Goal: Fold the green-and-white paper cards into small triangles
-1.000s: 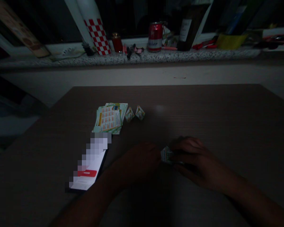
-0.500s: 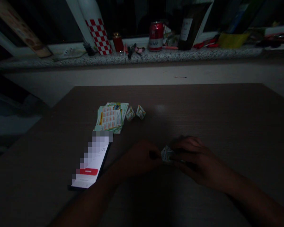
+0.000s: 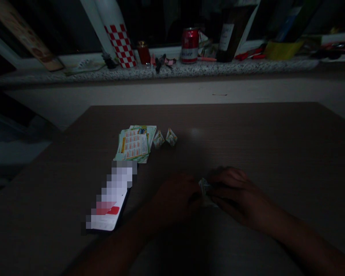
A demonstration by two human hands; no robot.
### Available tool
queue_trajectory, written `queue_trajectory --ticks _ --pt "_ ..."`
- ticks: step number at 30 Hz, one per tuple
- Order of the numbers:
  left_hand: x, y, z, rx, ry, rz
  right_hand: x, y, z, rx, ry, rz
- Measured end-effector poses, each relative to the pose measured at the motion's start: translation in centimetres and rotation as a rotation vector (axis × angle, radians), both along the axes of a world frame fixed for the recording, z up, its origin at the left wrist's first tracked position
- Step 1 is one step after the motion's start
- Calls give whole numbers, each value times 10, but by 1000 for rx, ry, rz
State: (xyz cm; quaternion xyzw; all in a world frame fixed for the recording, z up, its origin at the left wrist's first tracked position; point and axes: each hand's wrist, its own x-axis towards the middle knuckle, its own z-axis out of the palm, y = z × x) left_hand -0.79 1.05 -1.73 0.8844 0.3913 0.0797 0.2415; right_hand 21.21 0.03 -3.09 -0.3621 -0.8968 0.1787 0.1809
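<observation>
The light was very dim. A small paper (image 3: 204,186) was between the two hands, low over the tabletop (image 3: 261,142). The right hand (image 3: 241,197) had its fingers and thumb on the right side of the paper, pinching it. The left hand (image 3: 179,197) was curled up at the paper's left edge, with its fingers bent in. It was too dark there to tell if the left hand was pinching the paper or just touching it.

Past the left hand, farther from the person, lay one folded paper (image 3: 158,139) and a second folded paper (image 3: 171,137), side by side (they looked like tiny pointy diamonds). To their left was a messy pile of printed sheets (image 3: 134,143), with pale green edges. A phone (image 3: 112,197) lay left of the left hand, just below the pile, and its screen was lit (part of it was all blocky squares).

Far beyond both hands was a speckled stone sill (image 3: 212,68). It held a red can (image 3: 189,45), a bottle with red and white checks (image 3: 121,46) and a yellow thing (image 3: 283,50).
</observation>
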Motion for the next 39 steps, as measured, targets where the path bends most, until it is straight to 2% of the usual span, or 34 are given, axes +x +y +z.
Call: queue_trajectory --ticks 4,15,22,32,39 --pt "3 0 -3 14 36 -9 0 1 1 -15 19 4" --pt "17 -8 -2 94 136 146 -2 5 -12 -32 97 -53" --pt "20 -9 -4 126 197 168 -6 5 -15 -42 133 -99" --pt "23 -9 1 100 230 209 -7 5 -19 -47 185 -149" --pt "20 -11 -3 147 232 277 -8 3 -20 -7 180 -146"
